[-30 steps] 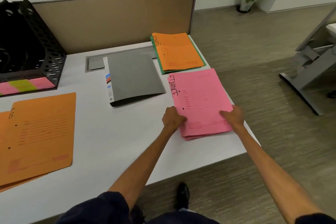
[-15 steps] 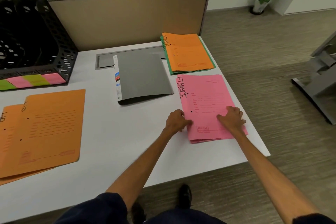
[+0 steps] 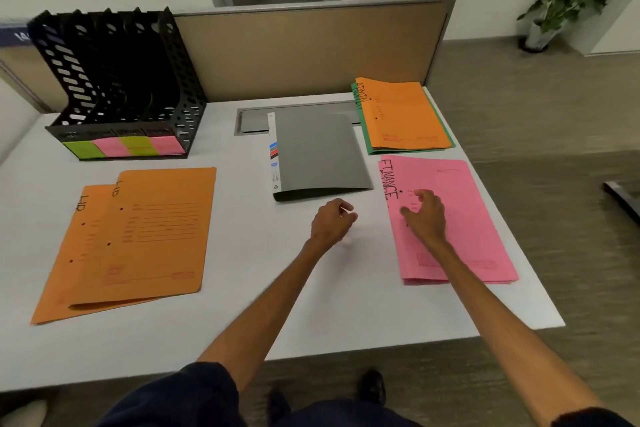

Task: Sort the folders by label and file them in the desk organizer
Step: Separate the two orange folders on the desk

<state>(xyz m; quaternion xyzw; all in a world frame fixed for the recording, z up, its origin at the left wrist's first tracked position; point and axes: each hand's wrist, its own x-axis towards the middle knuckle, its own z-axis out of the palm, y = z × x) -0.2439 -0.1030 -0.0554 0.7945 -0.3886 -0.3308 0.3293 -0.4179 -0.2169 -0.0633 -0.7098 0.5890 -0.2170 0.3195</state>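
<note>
A pink folder stack (image 3: 464,218) marked FINANCE lies at the desk's right side. My right hand (image 3: 426,215) hovers over its left part, fingers spread, holding nothing. My left hand (image 3: 332,222) is loosely curled above the bare desk, just left of the pink stack and below a grey binder (image 3: 318,152). An orange folder marked ADMIN (image 3: 401,114) lies on a green one at the back right. Two orange folders marked HR (image 3: 131,239) overlap at the left. The black desk organizer (image 3: 121,80) stands at the back left, its slots dark, with green and pink notes on its front.
A tan partition (image 3: 311,48) runs along the back of the white desk (image 3: 242,305). A grey cable hatch (image 3: 252,121) lies behind the binder. The desk's right edge is close to the pink stack. A potted plant (image 3: 561,0) stands on the floor at the far right.
Both hands have lifted off the pink stack: the left hand moved left onto the bare desk, the right hand moved up over the stack. The view has swung left, showing the whole organizer.
</note>
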